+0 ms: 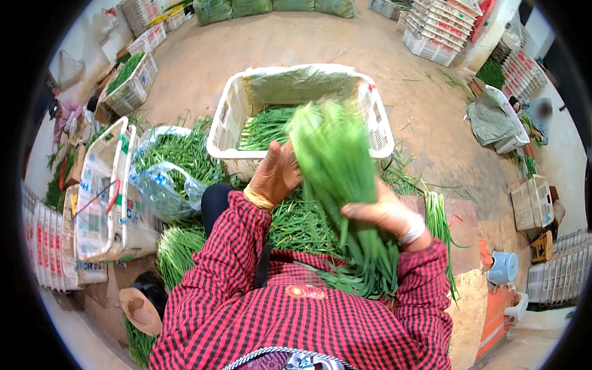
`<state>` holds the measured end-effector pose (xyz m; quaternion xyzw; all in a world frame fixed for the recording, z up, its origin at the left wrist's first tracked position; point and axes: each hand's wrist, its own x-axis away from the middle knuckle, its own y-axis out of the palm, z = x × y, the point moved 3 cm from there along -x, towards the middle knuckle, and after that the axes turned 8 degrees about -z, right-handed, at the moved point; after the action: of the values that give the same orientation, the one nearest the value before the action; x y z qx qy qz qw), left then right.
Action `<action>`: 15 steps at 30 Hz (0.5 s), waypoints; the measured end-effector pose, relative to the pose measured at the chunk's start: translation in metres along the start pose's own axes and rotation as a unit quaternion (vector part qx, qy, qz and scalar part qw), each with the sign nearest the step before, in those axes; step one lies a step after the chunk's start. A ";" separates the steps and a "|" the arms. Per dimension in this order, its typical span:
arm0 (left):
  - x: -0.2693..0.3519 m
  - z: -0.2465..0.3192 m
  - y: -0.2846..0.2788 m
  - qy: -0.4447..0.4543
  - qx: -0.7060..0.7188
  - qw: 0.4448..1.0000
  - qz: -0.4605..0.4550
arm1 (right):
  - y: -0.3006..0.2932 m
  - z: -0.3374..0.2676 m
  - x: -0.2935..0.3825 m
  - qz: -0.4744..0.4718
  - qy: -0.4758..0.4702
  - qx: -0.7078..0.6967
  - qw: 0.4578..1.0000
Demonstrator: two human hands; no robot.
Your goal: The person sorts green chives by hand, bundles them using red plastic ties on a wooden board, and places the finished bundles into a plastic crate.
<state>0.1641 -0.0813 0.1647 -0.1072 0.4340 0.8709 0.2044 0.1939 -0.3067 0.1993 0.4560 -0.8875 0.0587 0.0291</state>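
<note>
A thick bundle of long green leafy stalks, like garlic chives, is blurred by motion; its pale ends point up and its leaves hang towards my lap. Around its right side my right hand is closed. My left hand, fingers raised, is beside the bundle's left edge; whether it touches is hard to tell. Just beyond stands a white plastic crate with a pale liner over its far side and more green stalks inside. Loose green leaves lie below my hands.
To the left are a clear plastic bag of leaves, an upright white crate and a stalk pile. A small bunch lies on a board at right, near a blue stool. People sit at both far sides.
</note>
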 end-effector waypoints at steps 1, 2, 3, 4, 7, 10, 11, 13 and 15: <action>0.007 -0.005 -0.005 0.000 -0.019 0.998 0.060 | 0.017 0.007 0.000 -0.001 -0.015 0.084 0.996; 0.016 -0.014 -0.010 -0.035 -0.015 0.991 0.130 | 0.027 0.010 0.003 -0.011 0.081 0.169 0.982; 0.023 -0.018 -0.019 -0.023 -0.016 0.989 0.144 | 0.036 0.027 0.002 0.009 0.083 0.208 0.975; 0.032 -0.018 -0.025 -0.022 -0.016 0.986 0.164 | 0.045 0.037 0.002 0.001 0.070 0.194 0.979; 0.049 -0.019 -0.041 -0.012 -0.007 0.984 0.176 | 0.057 0.051 0.001 -0.007 -0.017 0.165 0.986; 0.059 -0.019 -0.051 -0.009 -0.035 0.983 0.181 | 0.052 0.057 0.008 0.070 -0.033 0.202 0.976; 0.059 -0.017 -0.052 -0.002 -0.036 0.987 0.157 | 0.047 0.072 0.001 0.106 -0.108 0.191 0.970; 0.052 -0.013 -0.043 0.011 -0.033 0.993 0.110 | 0.042 0.051 -0.005 0.084 -0.051 0.111 0.989; 0.045 -0.009 -0.023 0.009 -0.017 0.997 0.073 | 0.035 0.062 -0.011 0.116 -0.084 0.102 0.984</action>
<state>0.1338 -0.0644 0.1267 -0.0866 0.4275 0.8897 0.1348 0.1720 -0.2855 0.1341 0.3543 -0.9229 0.1136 -0.0990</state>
